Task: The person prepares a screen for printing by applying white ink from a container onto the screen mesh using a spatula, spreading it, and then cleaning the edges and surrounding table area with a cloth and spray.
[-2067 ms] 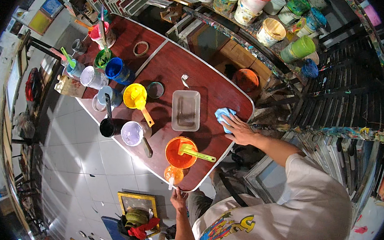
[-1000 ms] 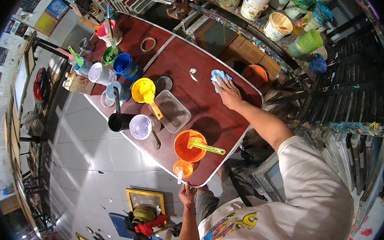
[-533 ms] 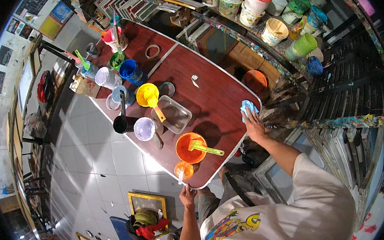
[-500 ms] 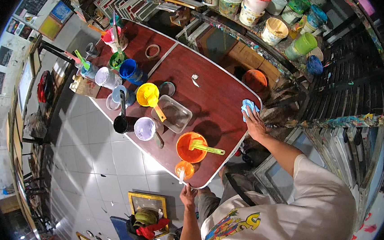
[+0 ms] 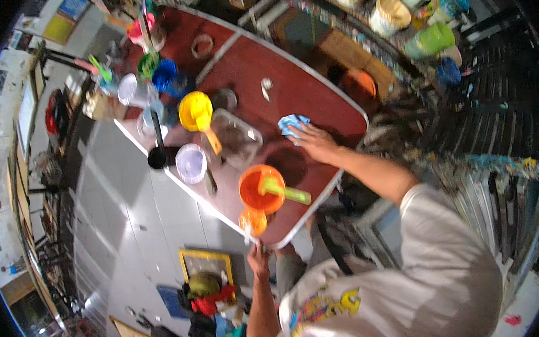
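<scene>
My right hand presses a crumpled blue cloth onto the dark red tabletop. Its fingers bend over the cloth, and the arm reaches in from the right. At the near corner, my left hand grips the table's pale edge, its fingers partly blurred. Just beyond that hand sits a small orange cup with a white-handled tool in it. Behind it stands a larger orange tub, a lime-green spatula resting across its rim.
Left of the cloth are a clear rectangular tray, a yellow paint tub, a lilac tub and a black container. More paint pots crowd the far left end. Paint buckets line a shelf behind.
My right hand has slid the blue cloth leftward from the table's right edge, further onto the tabletop. My left hand stays at the near corner. The whole view has shifted slightly.
</scene>
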Demonstrator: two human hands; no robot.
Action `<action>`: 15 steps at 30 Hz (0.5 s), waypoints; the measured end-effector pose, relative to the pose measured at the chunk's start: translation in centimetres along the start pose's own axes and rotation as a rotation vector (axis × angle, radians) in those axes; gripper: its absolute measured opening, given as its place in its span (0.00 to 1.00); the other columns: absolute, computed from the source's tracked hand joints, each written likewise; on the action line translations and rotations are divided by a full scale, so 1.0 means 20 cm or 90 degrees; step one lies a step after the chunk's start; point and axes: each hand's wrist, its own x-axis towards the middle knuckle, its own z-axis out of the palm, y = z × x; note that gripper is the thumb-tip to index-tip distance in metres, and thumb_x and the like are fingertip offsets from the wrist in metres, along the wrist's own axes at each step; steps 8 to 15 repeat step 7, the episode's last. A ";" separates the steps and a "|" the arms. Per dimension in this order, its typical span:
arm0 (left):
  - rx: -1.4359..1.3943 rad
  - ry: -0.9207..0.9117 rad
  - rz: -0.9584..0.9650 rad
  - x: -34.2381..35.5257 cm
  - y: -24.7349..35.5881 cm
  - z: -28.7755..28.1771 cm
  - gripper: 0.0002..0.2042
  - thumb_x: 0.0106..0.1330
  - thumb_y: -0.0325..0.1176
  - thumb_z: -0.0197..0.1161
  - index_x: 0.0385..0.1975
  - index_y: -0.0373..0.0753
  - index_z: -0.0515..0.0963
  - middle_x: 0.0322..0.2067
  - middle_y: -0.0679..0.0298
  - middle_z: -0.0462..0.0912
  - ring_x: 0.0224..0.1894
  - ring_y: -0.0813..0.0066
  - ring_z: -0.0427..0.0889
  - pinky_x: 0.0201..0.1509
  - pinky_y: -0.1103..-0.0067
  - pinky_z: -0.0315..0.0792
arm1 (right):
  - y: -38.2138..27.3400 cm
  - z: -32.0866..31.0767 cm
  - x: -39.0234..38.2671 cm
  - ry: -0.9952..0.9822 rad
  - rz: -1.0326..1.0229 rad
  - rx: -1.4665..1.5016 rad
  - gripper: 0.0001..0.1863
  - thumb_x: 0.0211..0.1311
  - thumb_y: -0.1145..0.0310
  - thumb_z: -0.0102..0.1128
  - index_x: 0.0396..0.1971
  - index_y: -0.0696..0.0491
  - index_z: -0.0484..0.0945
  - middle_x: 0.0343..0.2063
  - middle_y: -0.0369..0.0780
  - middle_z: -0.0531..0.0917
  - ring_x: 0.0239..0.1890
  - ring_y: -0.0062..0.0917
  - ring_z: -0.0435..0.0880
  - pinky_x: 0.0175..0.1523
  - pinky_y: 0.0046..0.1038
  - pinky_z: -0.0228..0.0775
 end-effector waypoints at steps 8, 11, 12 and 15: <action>-0.104 0.010 -0.090 0.03 0.03 0.05 0.27 0.73 0.44 0.62 0.65 0.36 0.69 0.56 0.56 0.78 0.49 0.61 0.83 0.51 0.69 0.80 | -0.23 -0.12 -0.42 -0.113 0.437 -0.035 0.34 0.59 0.80 0.49 0.68 0.46 0.69 0.75 0.44 0.56 0.72 0.53 0.61 0.69 0.43 0.66; -0.104 0.010 -0.090 0.03 0.03 0.05 0.27 0.73 0.44 0.62 0.65 0.36 0.69 0.56 0.56 0.78 0.49 0.61 0.83 0.51 0.69 0.80 | -0.23 -0.12 -0.42 -0.113 0.437 -0.035 0.34 0.59 0.80 0.49 0.68 0.46 0.69 0.75 0.44 0.56 0.72 0.53 0.61 0.69 0.43 0.66; -0.104 0.010 -0.090 0.03 0.03 0.05 0.27 0.73 0.44 0.62 0.65 0.36 0.69 0.56 0.56 0.78 0.49 0.61 0.83 0.51 0.69 0.80 | -0.23 -0.12 -0.42 -0.113 0.437 -0.035 0.34 0.59 0.80 0.49 0.68 0.46 0.69 0.75 0.44 0.56 0.72 0.53 0.61 0.69 0.43 0.66; -0.104 0.010 -0.090 0.03 0.03 0.05 0.27 0.73 0.44 0.62 0.65 0.36 0.69 0.56 0.56 0.78 0.49 0.61 0.83 0.51 0.69 0.80 | -0.23 -0.12 -0.42 -0.113 0.437 -0.035 0.34 0.59 0.80 0.49 0.68 0.46 0.69 0.75 0.44 0.56 0.72 0.53 0.61 0.69 0.43 0.66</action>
